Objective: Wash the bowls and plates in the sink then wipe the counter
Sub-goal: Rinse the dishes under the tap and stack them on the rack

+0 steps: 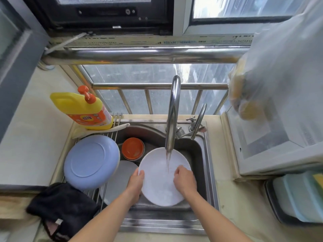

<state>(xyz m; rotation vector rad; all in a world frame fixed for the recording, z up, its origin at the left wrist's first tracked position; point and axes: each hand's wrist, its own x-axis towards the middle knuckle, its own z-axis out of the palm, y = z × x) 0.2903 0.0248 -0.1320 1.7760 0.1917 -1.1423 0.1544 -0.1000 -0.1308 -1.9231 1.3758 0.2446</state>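
White plate (pixel 157 182), round, glossy, wet, tilted over the steel sink (pixel 208 165) under running tap water. Left hand (pixel 136 182) grips its left rim; right hand (pixel 184 180), fingers curled, presses its face.

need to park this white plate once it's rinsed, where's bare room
Bare counter left of the soap bottle, and counter right of the sink. The rack is crowded by the blue plate.

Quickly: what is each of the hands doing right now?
Left hand: holds the white plate by its left rim.
Right hand: fingers curled, rubbing the plate's face under running water.
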